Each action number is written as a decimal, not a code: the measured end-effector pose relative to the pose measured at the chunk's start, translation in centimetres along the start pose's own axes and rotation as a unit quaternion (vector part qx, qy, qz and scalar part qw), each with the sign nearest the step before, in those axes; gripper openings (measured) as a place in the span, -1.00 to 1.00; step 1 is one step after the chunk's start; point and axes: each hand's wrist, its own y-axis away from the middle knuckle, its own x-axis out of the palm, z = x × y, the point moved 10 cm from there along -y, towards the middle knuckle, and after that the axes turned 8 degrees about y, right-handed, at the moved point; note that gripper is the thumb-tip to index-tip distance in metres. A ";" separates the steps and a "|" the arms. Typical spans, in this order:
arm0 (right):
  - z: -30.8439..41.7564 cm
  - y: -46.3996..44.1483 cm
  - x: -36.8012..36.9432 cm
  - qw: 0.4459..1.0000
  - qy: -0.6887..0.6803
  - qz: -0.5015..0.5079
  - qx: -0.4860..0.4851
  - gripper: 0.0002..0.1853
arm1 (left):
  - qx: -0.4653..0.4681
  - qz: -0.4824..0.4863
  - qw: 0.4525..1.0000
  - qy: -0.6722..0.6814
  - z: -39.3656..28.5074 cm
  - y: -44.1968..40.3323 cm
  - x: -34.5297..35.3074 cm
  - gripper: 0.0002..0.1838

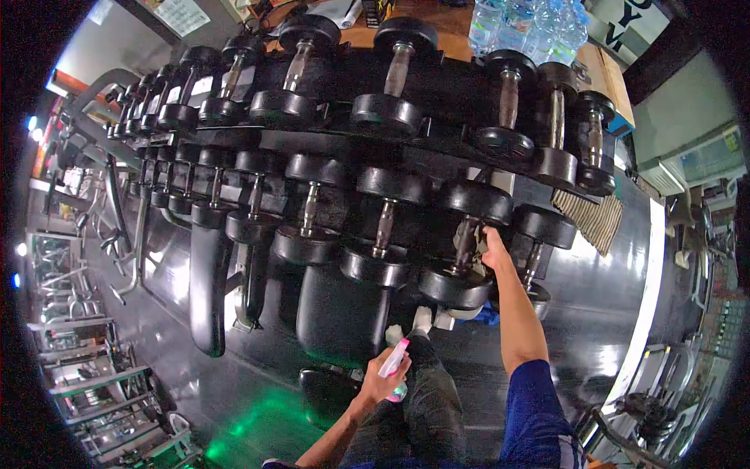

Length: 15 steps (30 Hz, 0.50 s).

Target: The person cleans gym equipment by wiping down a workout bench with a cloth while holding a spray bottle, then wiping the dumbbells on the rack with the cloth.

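My left hand is wrapped round a spray bottle with a pink and white trigger head, held low in front of my legs. My right hand reaches to a black dumbbell on the lower rack tier. It grips a greyish cloth against the metal handle; its fingertips are partly hidden there. Right of that hand sits another dumbbell, and on the left a third dumbbell rests on the same tier.
The black rack carries dumbbells on two tiers. A padded bench stands before it. Plastic water bottles are behind the rack, and a striped mat lies at right. Gym machines line the left side.
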 end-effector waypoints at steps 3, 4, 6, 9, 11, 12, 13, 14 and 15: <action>0.3 1.5 1.4 0.999 -0.033 -0.007 0.026 -0.66 | -0.010 -0.011 1.000 0.018 0.6 -0.2 -0.1 -0.82; -0.3 0.6 0.8 0.999 -0.041 -0.024 0.027 -0.66 | -0.013 -0.016 0.999 0.028 0.7 -0.2 0.0 -0.81; -0.9 -0.1 0.7 0.997 -0.067 -0.039 0.028 -0.60 | -0.036 -0.015 0.999 0.020 0.7 -0.2 0.1 -0.78; -0.7 2.5 3.9 0.988 -0.140 0.047 0.041 -0.43 | -0.045 -0.015 0.999 0.018 1.1 -0.6 0.2 -0.76; -0.3 4.7 4.9 0.988 -0.145 0.027 0.039 -0.47 | -0.050 -0.016 0.998 0.021 1.5 -0.7 0.1 -0.76; 0.2 6.2 5.3 0.989 -0.142 0.002 0.049 -0.49 | -0.055 -0.018 0.998 0.023 1.7 -0.7 0.2 -0.76; 0.6 7.6 5.4 0.988 -0.140 -0.022 0.058 -0.50 | -0.059 -0.019 0.998 0.025 1.8 -0.7 0.2 -0.76; 1.3 8.9 5.7 0.989 -0.139 -0.015 0.050 -0.53 | -0.059 -0.017 0.998 0.016 1.6 -0.6 0.3 -0.77; 2.1 10.0 6.0 0.990 -0.138 -0.007 0.040 -0.55 | -0.058 -0.014 0.998 0.008 1.1 -0.6 0.4 -0.77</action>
